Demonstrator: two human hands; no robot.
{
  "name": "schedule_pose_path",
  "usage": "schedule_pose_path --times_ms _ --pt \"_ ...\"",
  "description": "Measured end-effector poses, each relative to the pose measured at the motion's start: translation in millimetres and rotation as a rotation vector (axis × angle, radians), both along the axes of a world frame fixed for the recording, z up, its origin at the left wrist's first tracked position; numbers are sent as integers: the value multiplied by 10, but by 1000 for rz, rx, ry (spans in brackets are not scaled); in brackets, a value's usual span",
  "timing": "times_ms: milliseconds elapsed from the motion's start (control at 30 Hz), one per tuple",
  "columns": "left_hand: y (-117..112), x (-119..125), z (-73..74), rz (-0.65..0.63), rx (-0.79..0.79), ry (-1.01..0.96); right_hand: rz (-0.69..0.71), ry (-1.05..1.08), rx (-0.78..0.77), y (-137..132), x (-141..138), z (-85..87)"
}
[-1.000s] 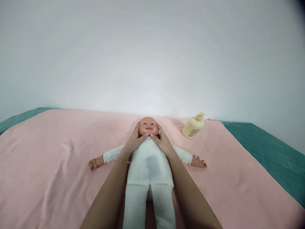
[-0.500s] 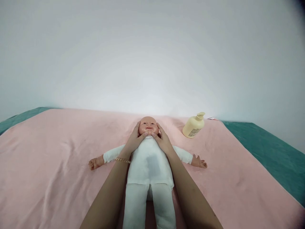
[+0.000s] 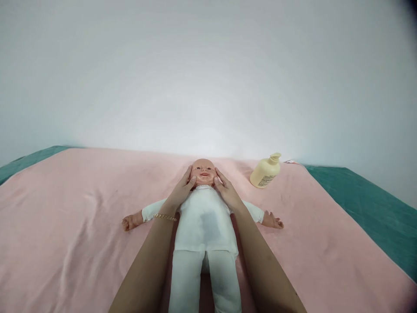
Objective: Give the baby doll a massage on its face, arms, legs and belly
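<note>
A baby doll (image 3: 206, 221) in a white cloth suit lies on its back, head at the far end, arms spread to both sides. My left hand (image 3: 183, 187) cups the left side of its head, the thumb on the cheek beside the mouth. On the opposite side my right hand (image 3: 225, 188) cups the head in the same way, thumb near the jaw. The fingertips of both hands lie along the sides of the head and are partly hidden. A gold chain bracelet (image 3: 165, 217) circles my left wrist.
A pale yellow pump bottle (image 3: 264, 173) stands to the right of the doll's head. Under everything is a pink blanket (image 3: 97, 208) with creases, over a green cover (image 3: 365, 200) that shows at both sides. A plain pale wall (image 3: 208, 78) rises behind.
Both thumbs have slid outward from below the doll's chin to its cheeks. The hands have moved slightly apart but stay on the head. The bottle has not moved.
</note>
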State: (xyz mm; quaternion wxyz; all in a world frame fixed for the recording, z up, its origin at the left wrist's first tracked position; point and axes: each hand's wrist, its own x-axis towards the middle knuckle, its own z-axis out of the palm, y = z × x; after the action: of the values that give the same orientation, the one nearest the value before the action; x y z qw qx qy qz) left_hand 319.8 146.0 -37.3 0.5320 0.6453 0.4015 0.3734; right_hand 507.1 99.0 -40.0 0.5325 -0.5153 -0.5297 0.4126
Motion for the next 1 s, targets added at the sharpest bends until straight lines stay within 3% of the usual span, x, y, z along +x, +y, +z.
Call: schedule_pose_path --times_ms 167,433,733,1000 --pt "12 57 -59 13 19 -32 -40 35 -24 -37 -100 80" --pt "72 157 -211 26 21 -142 -125 15 29 65 -146 -99" --pt "58 109 -127 14 72 -86 -60 9 3 11 -78 -22" --pt "12 46 -31 7 121 103 31 43 -22 -12 5 11"
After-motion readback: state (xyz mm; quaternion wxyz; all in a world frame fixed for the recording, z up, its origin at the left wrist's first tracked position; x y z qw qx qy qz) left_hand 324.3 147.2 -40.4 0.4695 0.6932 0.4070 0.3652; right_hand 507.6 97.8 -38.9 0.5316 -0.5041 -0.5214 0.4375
